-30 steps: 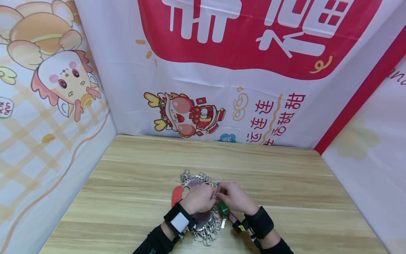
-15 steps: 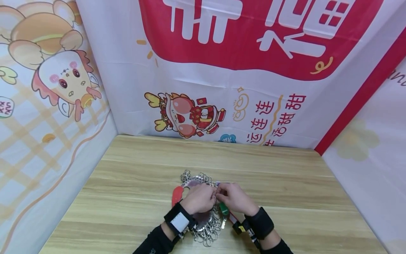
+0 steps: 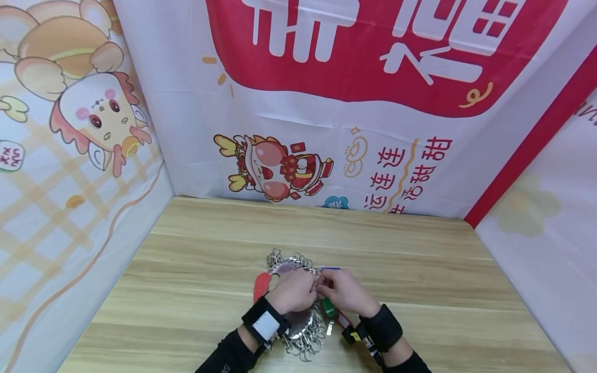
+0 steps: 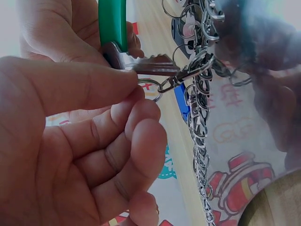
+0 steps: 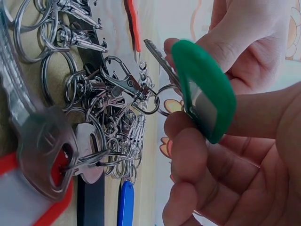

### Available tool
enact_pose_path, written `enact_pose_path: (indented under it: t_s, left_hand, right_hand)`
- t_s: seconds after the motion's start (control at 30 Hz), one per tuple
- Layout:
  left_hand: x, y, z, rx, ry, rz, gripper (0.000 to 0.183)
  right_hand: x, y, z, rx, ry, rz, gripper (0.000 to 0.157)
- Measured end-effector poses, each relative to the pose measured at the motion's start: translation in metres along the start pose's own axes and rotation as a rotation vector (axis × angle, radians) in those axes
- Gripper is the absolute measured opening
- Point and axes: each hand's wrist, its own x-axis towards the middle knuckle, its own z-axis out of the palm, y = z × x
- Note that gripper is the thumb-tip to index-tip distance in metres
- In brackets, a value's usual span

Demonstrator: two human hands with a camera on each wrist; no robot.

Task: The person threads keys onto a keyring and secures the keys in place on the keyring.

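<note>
Both hands meet at the right side of a shiny round plate (image 3: 298, 317) whose edge is hung with metal snap hooks and rings. My left hand (image 3: 294, 291) pinches a small key ring (image 4: 150, 86) between thumb and index finger. That ring links to a snap hook (image 5: 126, 81) at the plate's edge. My right hand (image 3: 344, 290) pinches at the same ring from the other side, its thumb tip hidden behind a green key tag (image 5: 207, 84). A silver key (image 4: 153, 65) with a toothed blade lies beside the ring, across my left thumb.
A red tag (image 3: 262, 286) lies at the plate's left. A blue tag (image 5: 126, 202) and a silver key (image 5: 44, 146) with a red-edged tag hang from other hooks. The wooden table (image 3: 186, 259) meets a printed cloth backdrop (image 3: 186, 129) behind.
Both hands keep nearly the same place and grip. A blue strip above the right hand shows more than before, and the head view has shifted very slightly.
</note>
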Motion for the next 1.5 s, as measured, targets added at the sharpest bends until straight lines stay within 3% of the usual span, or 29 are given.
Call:
enact_pose_path:
  t_s: [0.3,1.0,1.5]
  left_hand:
    - [0.0005,-0.0016,-0.0004,-0.003,-0.001,0.012,0.027]
    - [0.0012,0.0008,0.0012,-0.059,-0.017,-0.030,0.028]
    - [0.0003,0.0023,0.0002,-0.036,-0.014,-0.044,0.033]
  right_hand:
    - [-0.0002,-0.0013,-0.0004,0.000,-0.002,-0.002,0.007]
    - [0.0001,-0.0024,-0.0016,-0.017,0.015,0.011,0.009]
    - [0.0002,-0.0043,-0.0025,-0.006,0.000,0.017,0.009]
